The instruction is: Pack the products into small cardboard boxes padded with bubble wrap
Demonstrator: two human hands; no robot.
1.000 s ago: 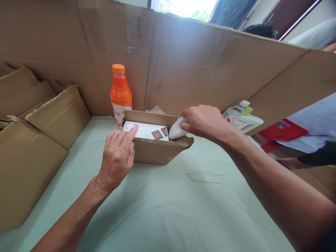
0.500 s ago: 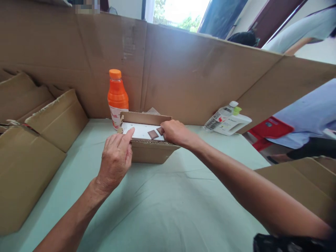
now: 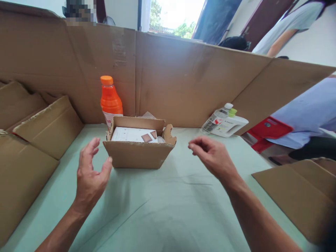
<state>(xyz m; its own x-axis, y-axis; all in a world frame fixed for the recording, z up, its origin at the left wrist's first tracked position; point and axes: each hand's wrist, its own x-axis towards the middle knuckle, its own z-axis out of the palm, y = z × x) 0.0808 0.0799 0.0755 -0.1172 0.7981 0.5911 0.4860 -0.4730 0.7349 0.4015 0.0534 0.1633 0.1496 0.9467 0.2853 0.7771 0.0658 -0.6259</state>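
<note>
My left hand (image 3: 91, 171) hung spread and empty just left of the carton (image 3: 136, 155) on the bench (image 3: 157, 217), my right hand (image 3: 211, 155), loosely curled around nothing visible, apart on the right, and I judged that the notched right flap (image 3: 169, 134) wanted light, even handling.

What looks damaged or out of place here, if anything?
The box has a ragged right flap with a notch in its edge, unlike the straighter front edge; I cannot tell whether it was cut or torn. The carton at left has a frayed upper edge. No spill shows.
</note>
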